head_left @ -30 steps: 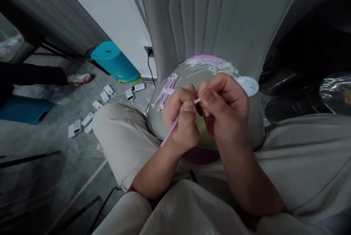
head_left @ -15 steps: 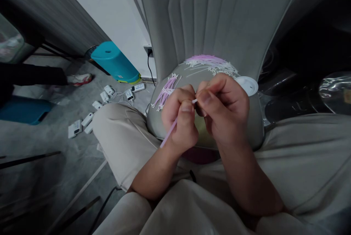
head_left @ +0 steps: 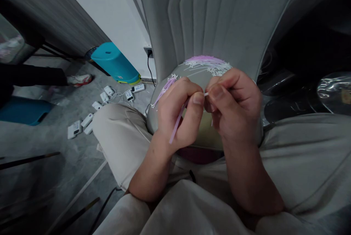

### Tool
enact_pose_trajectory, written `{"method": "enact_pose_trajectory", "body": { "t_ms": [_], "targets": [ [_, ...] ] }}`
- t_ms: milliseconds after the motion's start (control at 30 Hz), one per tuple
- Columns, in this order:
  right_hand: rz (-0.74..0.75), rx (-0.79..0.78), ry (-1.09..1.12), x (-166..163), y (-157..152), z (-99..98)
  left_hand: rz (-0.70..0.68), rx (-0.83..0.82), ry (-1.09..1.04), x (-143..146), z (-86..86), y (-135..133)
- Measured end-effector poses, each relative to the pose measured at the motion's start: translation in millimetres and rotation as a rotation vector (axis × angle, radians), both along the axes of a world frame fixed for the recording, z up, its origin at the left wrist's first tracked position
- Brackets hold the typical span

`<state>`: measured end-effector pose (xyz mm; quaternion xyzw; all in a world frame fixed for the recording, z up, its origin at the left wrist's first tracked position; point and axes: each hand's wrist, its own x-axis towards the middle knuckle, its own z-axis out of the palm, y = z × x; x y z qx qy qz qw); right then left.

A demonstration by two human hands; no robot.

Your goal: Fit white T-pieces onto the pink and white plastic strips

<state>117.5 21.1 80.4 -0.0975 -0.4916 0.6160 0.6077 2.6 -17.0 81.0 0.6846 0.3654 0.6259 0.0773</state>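
Observation:
My left hand (head_left: 179, 114) is closed, with a thin purple stick (head_left: 176, 127) running across its palm and out below the thumb. At the fingertips a short white tip (head_left: 206, 94) bridges the small gap between the two hands. My right hand (head_left: 236, 107) pinches the other side of that white tip between thumb and forefinger. What else lies inside the right fingers is hidden. Behind the hands, a pile of purple and white sticks (head_left: 207, 60) rests on the grey chair seat. A smaller bundle of purple sticks with white ends (head_left: 166, 90) lies left, partly covered by my left hand.
The padded chair back (head_left: 216, 15) rises in front. On the floor at left are several white power banks (head_left: 74, 129) with cables, and a teal bin (head_left: 115, 63). A person's shoe (head_left: 79, 79) shows farther left. Clear plastic wrapping (head_left: 336, 88) is at right.
Both hands have shifted a little to the right, still gripping the stick and its white tip. The white round lid is now hidden behind my right hand.

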Motion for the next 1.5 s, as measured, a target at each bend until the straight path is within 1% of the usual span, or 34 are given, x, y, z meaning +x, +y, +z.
{"method": "enact_pose_trajectory", "body": {
  "t_ms": [33,100,167,333,433,600,733,833,900,1000,1100,1200,1267,1333,1400,1500],
  "targets": [
    [0.005,-0.012,0.015,0,0,0.2,-0.008,0.02,0.033,0,0.7,0],
    [-0.002,-0.048,0.011,1,-1,1.6,0.039,0.015,0.016,1,1.5,0],
    [-0.021,-0.08,-0.021,3,0,3.4,0.083,-0.007,-0.017,5,1.5,-1],
    [-0.02,-0.096,-0.129,4,4,3.7,0.132,-0.054,-0.1,9,-0.3,-1],
    [-0.013,-0.086,-0.087,3,6,0.6,0.138,-0.047,-0.147,11,-0.7,-1],
    [-0.018,-0.106,-0.054,2,7,-2.4,0.201,0.0,-0.2,14,-3.5,2],
    [-0.04,-0.15,-0.047,1,7,-3.0,0.19,0.099,-0.145,10,-11.8,6],
    [-0.036,-0.151,-0.002,0,6,-4.4,0.199,0.156,-0.098,9,-17.8,9],
    [-0.041,-0.168,0.012,-1,6,-5.0,0.203,0.146,-0.111,9,-20.1,10],
    [-0.042,-0.205,0.045,-2,5,-4.7,0.165,0.123,-0.106,10,-21.3,10],
    [-0.026,-0.193,0.095,-3,4,-4.1,0.166,0.091,-0.152,10,-21.7,9],
    [-0.014,-0.192,0.076,-3,4,-4.7,0.174,0.04,-0.229,10,-22.0,8],
    [0.004,-0.195,0.056,-2,4,-5.8,0.177,0.024,-0.243,11,-21.5,7],
    [0.025,-0.183,0.074,-2,5,-7.1,0.177,0.032,-0.224,12,-20.5,7],
    [0.031,-0.166,0.105,-3,5,-7.7,0.198,0.086,-0.173,13,-19.7,7],
    [0.005,-0.148,0.078,-3,5,-6.6,0.246,0.13,-0.131,14,-20.1,7]
  ]
}}
